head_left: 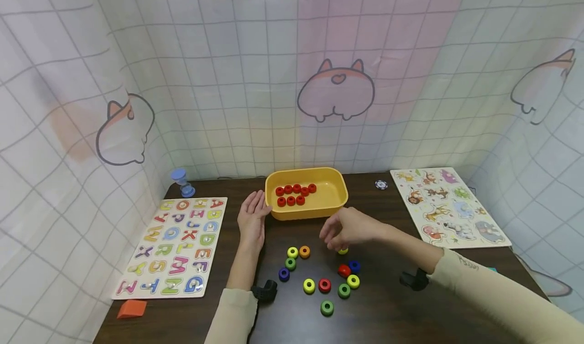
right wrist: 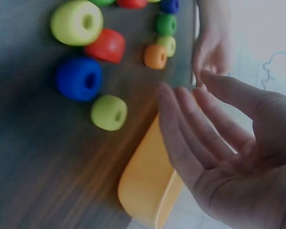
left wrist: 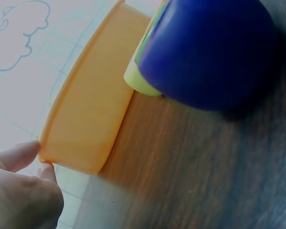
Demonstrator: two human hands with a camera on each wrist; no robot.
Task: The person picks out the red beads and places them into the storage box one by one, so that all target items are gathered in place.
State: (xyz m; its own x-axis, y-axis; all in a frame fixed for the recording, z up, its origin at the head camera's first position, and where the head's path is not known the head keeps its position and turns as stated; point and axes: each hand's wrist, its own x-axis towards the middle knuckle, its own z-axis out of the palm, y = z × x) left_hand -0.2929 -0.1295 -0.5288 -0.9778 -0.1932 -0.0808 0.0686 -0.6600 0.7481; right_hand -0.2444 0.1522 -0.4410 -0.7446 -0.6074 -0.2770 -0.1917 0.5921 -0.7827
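My left hand (head_left: 252,222) is at the left end of a yellow tray (head_left: 315,213), with fingers fairly straight and the thumb against the rim. In the left wrist view, the thumb (left wrist: 20,156) and a fingertip meet the tray's corner. Several red beads (head_left: 291,201) lie inside, toward the tray's left. My right hand (head_left: 349,228) hovers in front of the tray, fingers loosely bent; the right wrist view shows nothing between them. Closest below it is a yellow bead (right wrist: 109,112), partly hidden in the head view. Near that bead lie a blue bead (head_left: 354,267) and a red bead (head_left: 344,270).
More loose beads, including an orange bead (head_left: 304,252) and a green bead (head_left: 327,308), spread over the dark table (head_left: 374,313). A letter puzzle board (head_left: 152,265) lies left, an animal puzzle board (head_left: 449,207) right. An hourglass (head_left: 183,183), poker chip (head_left: 381,184) and orange block (head_left: 132,309) sit around.
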